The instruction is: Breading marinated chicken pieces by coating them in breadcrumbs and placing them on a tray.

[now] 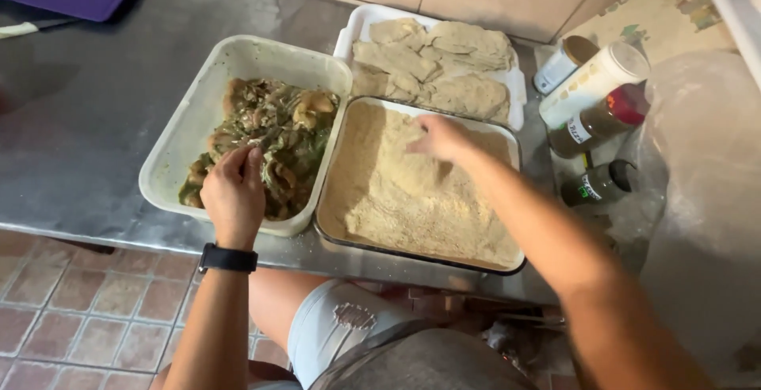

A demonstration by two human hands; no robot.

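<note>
Left hand (pixel 234 192) is curled down into the white tub (pixel 178 140) of green marinated meat (pixel 273 140), fingers pinching a piece. Right hand (pixel 440 138) rests fingers-down in the breadcrumbs (pixel 412 200) in the tray (pixel 333 227) beside it; can't tell if it's gripping anything. Breaded cutlets (pixel 436 65) sit behind on the counter (pixel 87 97).

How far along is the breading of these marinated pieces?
Done: several crumb-coated cutlets lie stacked on the white rectangular tray at the back. In hand: the right hand presses into the breadcrumbs in the glass dish, while the left hand reaches into the white plastic tub. Left: that tub holds a good pile of green-marinated pieces, so a fair share remains uncoated.
</note>
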